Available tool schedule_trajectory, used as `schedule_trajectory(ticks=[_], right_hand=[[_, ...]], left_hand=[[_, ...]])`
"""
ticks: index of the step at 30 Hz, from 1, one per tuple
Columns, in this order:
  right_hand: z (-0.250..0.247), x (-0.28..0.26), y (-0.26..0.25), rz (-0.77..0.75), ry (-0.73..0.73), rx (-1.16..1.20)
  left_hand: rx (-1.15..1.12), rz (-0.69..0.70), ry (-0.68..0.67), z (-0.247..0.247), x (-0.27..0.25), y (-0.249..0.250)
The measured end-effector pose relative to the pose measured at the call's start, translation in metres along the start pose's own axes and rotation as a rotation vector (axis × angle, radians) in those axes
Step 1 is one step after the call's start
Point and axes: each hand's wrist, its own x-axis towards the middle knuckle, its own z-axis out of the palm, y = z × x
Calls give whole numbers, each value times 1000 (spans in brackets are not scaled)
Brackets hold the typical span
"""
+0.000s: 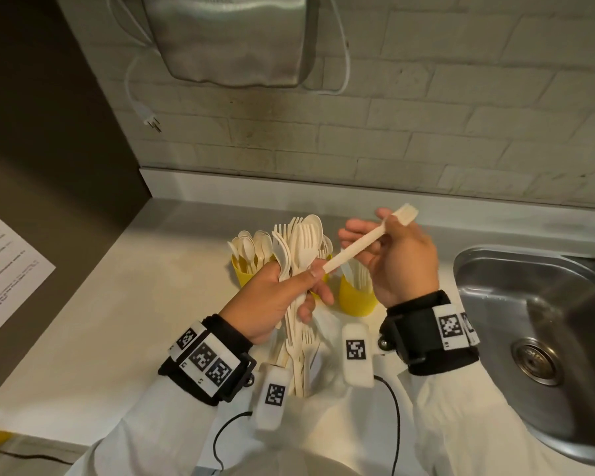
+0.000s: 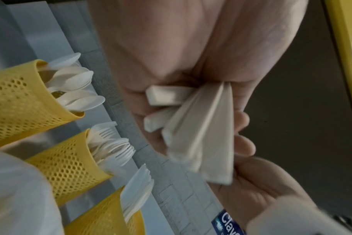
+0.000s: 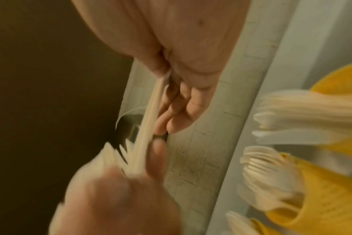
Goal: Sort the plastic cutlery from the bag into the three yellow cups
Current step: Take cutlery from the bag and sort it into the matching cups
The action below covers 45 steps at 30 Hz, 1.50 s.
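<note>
Left hand (image 1: 272, 297) grips a bundle of cutlery (image 1: 298, 255), fingers curled round the handles, heads fanned upward: spoons and forks mixed, too overlapped to count. From the left wrist view at least four handle ends (image 2: 193, 127) stick out below the curled fingers (image 2: 243, 141).

Right hand (image 1: 399, 259) holds one single piece (image 1: 364, 240), thumb and fingers closed on its upper part. It lies diagonal; its lower end touches the left thumb beside the bundle, its other end sticks out past the right hand toward the wall. Which kind of piece, cannot tell. Right wrist view is blurred; the piece (image 3: 151, 120) runs along the fingers (image 3: 171, 111) down to the bundle.

Three yellow cups, all perforated, stand in a row on the counter (image 1: 134, 304) behind the hands. Counted from the left wrist view: spoon cup (image 2: 24, 101), fork cup (image 2: 68, 165), knife cup (image 2: 103, 217). Each is full of its own kind, pieces too packed to count. From the head view only two cups show clearly, one left (image 1: 243, 274), one right (image 1: 356, 298); the middle one is hidden by the bundle.

More cutlery (image 1: 298, 359) lies under the wrists in a clear bag (image 1: 323, 328).

One steel sink (image 1: 547, 338) at right, one sheet of paper (image 1: 4, 273) at left, one metal appliance (image 1: 234, 39) on the brick wall with one unplugged cord (image 1: 150, 118) hanging. Two wrist straps, black with coded tags.
</note>
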Motion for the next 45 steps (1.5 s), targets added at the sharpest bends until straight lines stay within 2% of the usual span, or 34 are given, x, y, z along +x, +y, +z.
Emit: schedule_trajectory(ticks=[2,3,4,6,9,12,17,22,27,34,36,38,41,43,45], right_hand=[[-4,2,-7,-55,75,152],[-7,2,-10,-117,86,133],[-9,1,-13,-197,65,25],[-10,-7,-18,-327,-55,-381],[1,-22,-14,-348,-307,-926],[7,-25,-2,-399,-343,-1162],[4,-18,3,-417,-369,-1193],[7,-15,13,-462,-249,-1068],[7,-20,9,-367,-339,-974],[7,-15,20,-290,-171,-785],[7,-14,20,-323,-148,-811],[4,-13,18,-445,-169,-942],[4,-14,13,-562,-305,-1184],[8,-17,13,-558,-350,-1207],[9,-17,17,-559,-264,-1111]], left_hand=[[-15,-13,15,0,-1,0],[-20,-18,34,1,-1,0],[-13,-20,57,2,0,1],[48,-22,95,4,1,1],[131,-30,121,8,3,0],[142,-42,110,13,3,3],[148,-49,111,12,-1,6],[144,-20,64,15,-5,11],[142,6,46,15,-7,12],[95,-5,60,12,-5,12],[103,4,53,12,-6,13],[112,14,50,11,-7,14],[137,7,99,14,-8,17],[143,3,140,15,-7,18],[122,17,171,17,-6,19]])
